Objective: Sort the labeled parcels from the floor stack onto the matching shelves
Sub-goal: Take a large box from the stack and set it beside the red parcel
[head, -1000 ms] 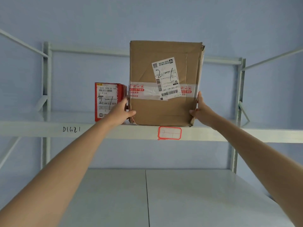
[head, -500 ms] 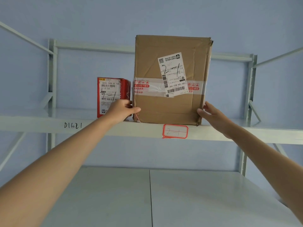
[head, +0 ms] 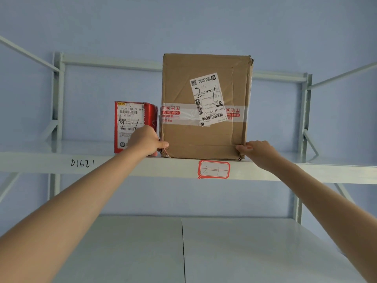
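Item: brown carton (head: 206,105), hand-marked "2-1", stood upright on the upper shelf (head: 61,162) directly above the red-bordered tag (head: 213,169) marked the same.

Left hand (head: 145,140) is curled at its lower left corner, thumb laid on the front; right hand (head: 258,149) is pinched on the lower right corner.

Risk: the tall carton sits near the front lip and may be tipped forward if released unevenly, or knocked against the red parcel (head: 132,123) (just beside).

Surroundings: pale metal shelving, lower shelf (head: 244,252), blue wall (head: 183,21).

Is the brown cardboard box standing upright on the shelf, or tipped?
Upright: the cardboard box stands with its bottom edge flat along the shelf.
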